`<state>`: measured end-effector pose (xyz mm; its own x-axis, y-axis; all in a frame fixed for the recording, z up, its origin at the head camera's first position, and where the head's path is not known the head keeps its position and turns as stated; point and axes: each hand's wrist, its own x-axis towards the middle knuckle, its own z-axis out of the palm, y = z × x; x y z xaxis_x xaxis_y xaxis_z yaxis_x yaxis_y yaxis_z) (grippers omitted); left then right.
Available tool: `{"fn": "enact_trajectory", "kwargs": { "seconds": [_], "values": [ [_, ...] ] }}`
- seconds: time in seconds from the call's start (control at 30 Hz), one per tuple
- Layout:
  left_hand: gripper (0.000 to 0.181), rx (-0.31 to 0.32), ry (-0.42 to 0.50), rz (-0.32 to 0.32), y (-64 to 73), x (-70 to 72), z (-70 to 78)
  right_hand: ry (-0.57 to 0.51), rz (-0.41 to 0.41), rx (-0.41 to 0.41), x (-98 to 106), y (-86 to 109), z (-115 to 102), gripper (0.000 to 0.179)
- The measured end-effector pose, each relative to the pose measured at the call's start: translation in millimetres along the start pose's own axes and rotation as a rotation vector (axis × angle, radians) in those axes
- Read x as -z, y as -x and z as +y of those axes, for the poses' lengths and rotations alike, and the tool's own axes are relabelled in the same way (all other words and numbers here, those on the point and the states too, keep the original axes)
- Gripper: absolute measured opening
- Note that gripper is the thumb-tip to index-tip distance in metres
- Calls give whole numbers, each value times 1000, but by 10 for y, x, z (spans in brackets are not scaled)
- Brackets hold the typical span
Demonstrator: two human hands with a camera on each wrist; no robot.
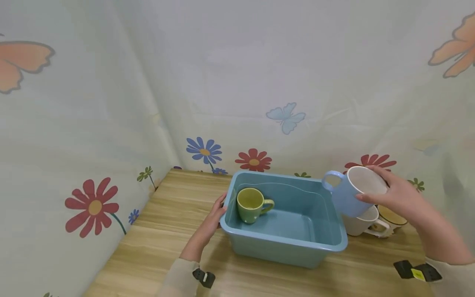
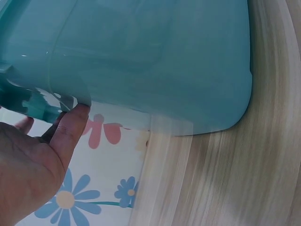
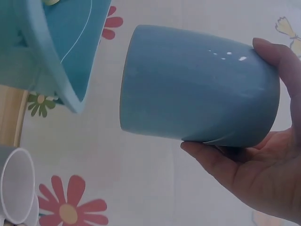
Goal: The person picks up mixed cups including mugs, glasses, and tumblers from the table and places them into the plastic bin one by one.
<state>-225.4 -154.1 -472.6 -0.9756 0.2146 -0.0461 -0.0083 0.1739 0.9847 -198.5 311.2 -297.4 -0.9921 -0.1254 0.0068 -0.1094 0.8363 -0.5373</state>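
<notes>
My right hand [image 1: 398, 194] grips a light blue mug [image 1: 343, 194] by its rim end, thumb on one side and fingers on the other. The mug is white inside, tilted, with its handle toward the tub. It is held above the right edge of a blue-green plastic tub [image 1: 274, 237]. In the right wrist view the mug's smooth outer wall [image 3: 197, 87] fills the middle. My left hand [image 1: 211, 216] holds the tub's left side at the rim; the left wrist view shows fingertips against its wall [image 2: 164, 61]. Inside the tub, at the left, stands a green mug [image 1: 249, 208].
Right of the tub, a white mug [image 1: 356, 226] and a cream-coloured mug with a yellowish inside [image 1: 391, 216] stand on the wooden table [image 1: 148, 247], partly hidden behind the held mug. A flowered white curtain [image 1: 230, 82] hangs behind the table and at its left side.
</notes>
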Motion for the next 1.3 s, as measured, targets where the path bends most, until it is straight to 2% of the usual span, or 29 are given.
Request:
{"fn": "enact_trajectory", "kwargs": {
  "seconds": [0.27, 0.43, 0.57, 0.8, 1.0, 1.3],
  "values": [
    [59, 11, -6, -3, -3, 18, -16, -12, -4, 188, -140, -293, -227, 90],
    [60, 7, 10, -5, -2, 13, -51, -28, -66, 292, -277, -455, -360, 90],
    [60, 18, -3, -13, 16, 16, -67, -27, -118, 326, -410, -575, -417, 94],
    [59, 2, -9, -16, 7, 37, -44, -80, -206, 378, -569, -779, -587, 89],
    [59, 7, -17, -6, -3, 50, -43, -16, -238, 384, -756, -933, -686, 96],
    [59, 2, -13, -20, -2, 38, -27, -21, -329, 486, -1022, -1107, -811, 94]
  ]
}}
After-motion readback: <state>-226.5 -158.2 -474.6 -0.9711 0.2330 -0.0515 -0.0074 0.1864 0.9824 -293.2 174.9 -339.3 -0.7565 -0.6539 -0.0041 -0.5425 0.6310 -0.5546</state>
